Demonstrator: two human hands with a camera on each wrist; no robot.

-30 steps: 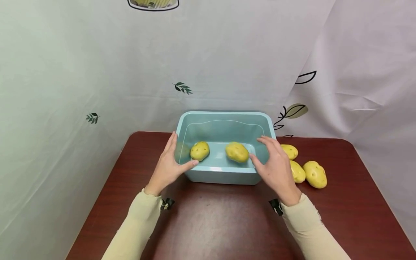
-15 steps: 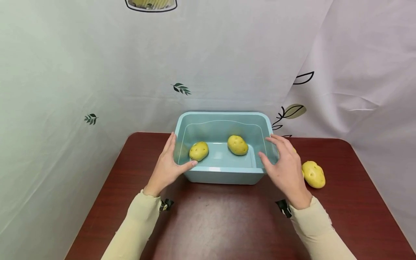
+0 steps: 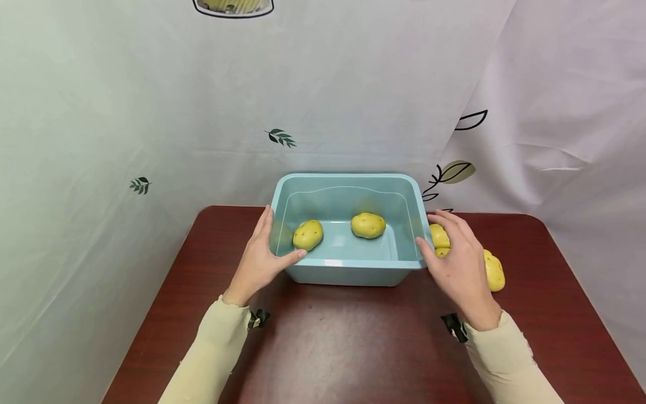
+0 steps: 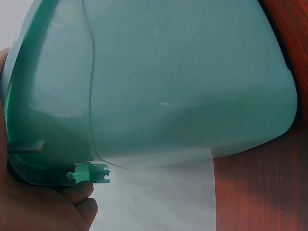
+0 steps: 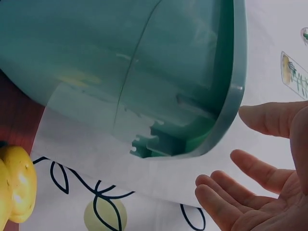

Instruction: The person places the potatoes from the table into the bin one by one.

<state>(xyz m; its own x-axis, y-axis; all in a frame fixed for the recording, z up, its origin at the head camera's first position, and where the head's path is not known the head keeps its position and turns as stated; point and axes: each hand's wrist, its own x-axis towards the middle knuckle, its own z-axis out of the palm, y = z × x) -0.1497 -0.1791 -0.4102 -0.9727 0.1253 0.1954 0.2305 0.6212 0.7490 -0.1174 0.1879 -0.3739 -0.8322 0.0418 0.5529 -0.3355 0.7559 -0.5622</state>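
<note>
While the left hand (image 3: pixel 258 261) is gripping its left rim (image 3: pixel 275 197), the blue plastic tub (image 3: pixel 348 275) is holding two potatoes (image 3: pixel 368 225); the right hand (image 3: pixel 458 261), fingers (image 5: pixel 262 170) apart, is hanging at the right rim (image 3: pixel 422 209); three more potatoes (image 3: pixel 495 274) are lying rightward.

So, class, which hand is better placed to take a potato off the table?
Right hand, probably: it's open beside the outside potatoes, while the left hand holds the opposite end of the bin.

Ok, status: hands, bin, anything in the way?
Left hand grips bin; right hand at its right side, holding nothing. Bin upright, two potatoes inside. Loose potatoes near right hand, maybe in its way.
</note>
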